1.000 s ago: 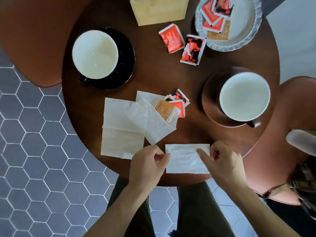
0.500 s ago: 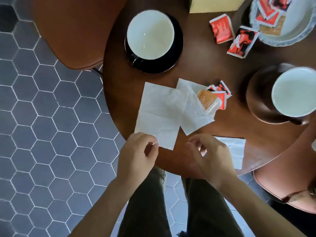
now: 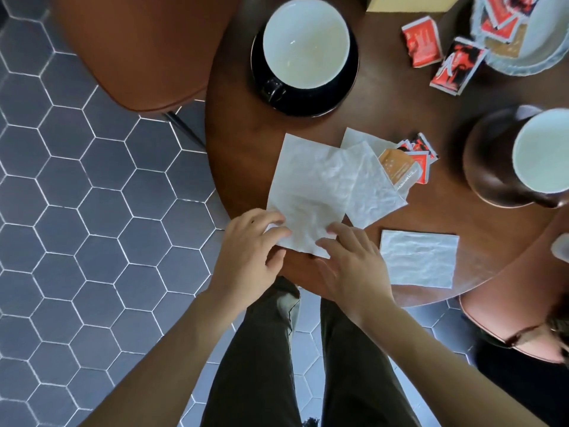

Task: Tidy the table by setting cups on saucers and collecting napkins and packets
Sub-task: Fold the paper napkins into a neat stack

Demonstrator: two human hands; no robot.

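Observation:
A large unfolded white napkin (image 3: pixel 308 192) lies near the table's front edge. My left hand (image 3: pixel 249 254) pinches its near-left corner. My right hand (image 3: pixel 354 263) rests with spread fingers on its near-right corner. A second crumpled napkin (image 3: pixel 372 189) overlaps it on the right, partly covering orange and red packets (image 3: pixel 409 164). A folded napkin (image 3: pixel 418 260) lies to the right of my right hand. One white cup (image 3: pixel 306 41) stands on a black saucer (image 3: pixel 348 87), another white cup (image 3: pixel 545 149) on a brown saucer (image 3: pixel 483 161).
Two loose red packets (image 3: pixel 421 43) (image 3: pixel 455 67) lie beside a white dish (image 3: pixel 529 63) that holds more packets. A pale wooden box (image 3: pixel 409 3) sits at the far edge. Brown chairs stand at the left (image 3: pixel 138 47) and right (image 3: pixel 508 318) of the round table (image 3: pixel 246 143).
Both hands left the folded napkin, which now lies to the right, and moved left onto the near corners of the large unfolded napkin. The view shifted left.

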